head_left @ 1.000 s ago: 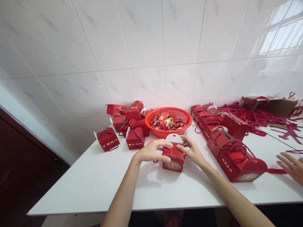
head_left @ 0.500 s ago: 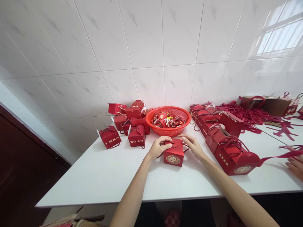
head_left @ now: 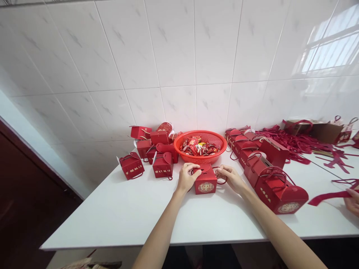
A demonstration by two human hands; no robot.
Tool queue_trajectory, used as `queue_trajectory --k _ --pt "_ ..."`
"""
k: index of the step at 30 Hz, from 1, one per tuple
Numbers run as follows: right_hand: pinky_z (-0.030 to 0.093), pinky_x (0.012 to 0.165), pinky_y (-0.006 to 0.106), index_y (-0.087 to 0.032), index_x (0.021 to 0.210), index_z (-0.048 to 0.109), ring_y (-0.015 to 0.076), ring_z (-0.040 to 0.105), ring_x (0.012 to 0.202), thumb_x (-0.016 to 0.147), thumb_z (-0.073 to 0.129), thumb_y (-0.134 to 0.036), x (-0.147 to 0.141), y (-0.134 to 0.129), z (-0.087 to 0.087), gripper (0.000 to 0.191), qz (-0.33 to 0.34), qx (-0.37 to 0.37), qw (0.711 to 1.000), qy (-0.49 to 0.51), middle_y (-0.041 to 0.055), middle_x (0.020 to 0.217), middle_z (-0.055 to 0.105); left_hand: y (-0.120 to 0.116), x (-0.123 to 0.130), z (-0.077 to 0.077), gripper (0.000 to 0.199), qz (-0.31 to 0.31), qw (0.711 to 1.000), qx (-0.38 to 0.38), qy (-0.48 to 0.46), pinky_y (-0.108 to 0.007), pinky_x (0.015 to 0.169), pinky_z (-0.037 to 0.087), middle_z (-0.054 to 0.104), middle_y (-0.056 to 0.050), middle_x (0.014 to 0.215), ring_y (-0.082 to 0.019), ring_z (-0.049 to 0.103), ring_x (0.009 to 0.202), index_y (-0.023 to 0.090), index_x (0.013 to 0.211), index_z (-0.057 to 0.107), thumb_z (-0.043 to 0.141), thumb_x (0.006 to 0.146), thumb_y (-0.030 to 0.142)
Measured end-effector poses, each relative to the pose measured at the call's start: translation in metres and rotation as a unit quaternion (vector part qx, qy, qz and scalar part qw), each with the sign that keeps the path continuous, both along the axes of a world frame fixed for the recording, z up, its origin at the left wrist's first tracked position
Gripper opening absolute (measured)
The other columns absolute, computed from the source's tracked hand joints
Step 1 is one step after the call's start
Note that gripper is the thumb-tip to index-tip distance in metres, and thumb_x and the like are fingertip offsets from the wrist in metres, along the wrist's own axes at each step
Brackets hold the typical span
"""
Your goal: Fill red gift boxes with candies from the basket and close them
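Note:
A small red box (head_left: 206,183) with a gold round print stands upright on the white table in front of the red basket (head_left: 179,146) of wrapped sweets. My left hand (head_left: 188,176) is closed at the box's left side, thumb on its top and the cord's left part by the fingers. On the right, my right hand (head_left: 228,177) pinches the dark red cord handle (head_left: 223,182) beside the box. The box's top flaps are folded down, with small slots showing.
Several red boxes (head_left: 162,166) cluster at the left, and a row of boxes (head_left: 280,190) runs along the right. Behind that row lie red ribbons (head_left: 303,144) and a cardboard box (head_left: 327,130). Another person's hand (head_left: 352,201) holds ribbon at the right edge.
My right hand has closed on the cord, and my left fingers have curled in at the box's left side. The other person's ribbon has moved away from the front right box.

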State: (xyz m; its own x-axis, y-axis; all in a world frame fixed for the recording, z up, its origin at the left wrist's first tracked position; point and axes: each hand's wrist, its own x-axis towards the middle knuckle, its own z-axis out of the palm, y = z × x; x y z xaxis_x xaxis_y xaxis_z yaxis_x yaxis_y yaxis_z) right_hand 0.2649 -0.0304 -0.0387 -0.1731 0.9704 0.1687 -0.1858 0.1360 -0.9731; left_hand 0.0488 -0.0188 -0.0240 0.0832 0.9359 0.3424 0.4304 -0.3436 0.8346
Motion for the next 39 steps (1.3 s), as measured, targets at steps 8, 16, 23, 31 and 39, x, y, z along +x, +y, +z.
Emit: queue_trajectory --k 8,16,23,31,39 --pt "0.04 0.055 0.026 -0.019 0.098 0.072 0.0089 0.043 0.055 0.072 0.079 -0.046 0.004 -0.004 0.012 0.039 -0.005 0.042 0.998 0.051 0.006 0.091 0.07 0.008 0.006 -0.013 0.021 -0.009 0.996 -0.003 -0.088 -0.03 0.073 0.049 0.065 -0.005 0.098 -0.013 0.054 0.068 0.02 0.092 0.076 0.068 0.074 0.027" --pt "0.041 0.056 0.025 -0.021 0.107 0.073 0.01 0.047 0.058 0.074 0.077 -0.045 -0.005 -0.012 0.011 0.041 -0.001 0.045 0.995 -0.094 0.0032 0.089 0.068 0.007 0.005 -0.018 0.024 -0.047 0.99 -0.007 -0.136 -0.034 0.083 0.051 0.068 -0.009 0.106 -0.022 0.065 0.095 0.021 0.095 0.077 0.07 0.076 0.035" --pt "0.047 0.055 0.025 -0.021 0.094 0.075 0.0212 0.062 0.085 0.075 0.073 -0.05 -0.008 -0.013 0.013 0.035 -0.006 0.089 0.989 -0.115 0.0107 0.12 0.066 0.0 -0.004 -0.002 0.036 -0.075 0.954 -0.138 -0.254 -0.03 0.076 0.052 0.073 -0.006 0.099 -0.019 0.066 0.085 0.02 0.098 0.075 0.07 0.063 0.021" --pt "0.041 0.052 0.026 -0.017 0.101 0.072 0.0107 0.045 0.053 0.071 0.077 -0.047 -0.004 -0.009 0.018 0.043 -0.014 0.077 0.99 -0.113 -0.0001 0.066 0.062 -0.013 -0.035 0.047 0.031 -0.055 0.916 -0.116 -0.38 -0.021 0.059 0.047 0.072 -0.005 0.098 -0.006 0.053 0.058 0.016 0.087 0.074 0.076 0.056 0.018" --pt "0.047 0.06 0.029 -0.015 0.088 0.071 0.0149 0.056 0.063 0.065 0.08 -0.049 -0.015 -0.012 0.072 0.042 -0.042 0.067 0.996 -0.05 0.0039 0.076 0.066 -0.039 -0.012 0.116 0.03 -0.179 0.942 -0.114 -0.261 -0.042 0.097 0.051 0.066 -0.009 0.118 -0.028 0.06 0.118 0.019 0.1 0.073 0.077 0.075 0.035"
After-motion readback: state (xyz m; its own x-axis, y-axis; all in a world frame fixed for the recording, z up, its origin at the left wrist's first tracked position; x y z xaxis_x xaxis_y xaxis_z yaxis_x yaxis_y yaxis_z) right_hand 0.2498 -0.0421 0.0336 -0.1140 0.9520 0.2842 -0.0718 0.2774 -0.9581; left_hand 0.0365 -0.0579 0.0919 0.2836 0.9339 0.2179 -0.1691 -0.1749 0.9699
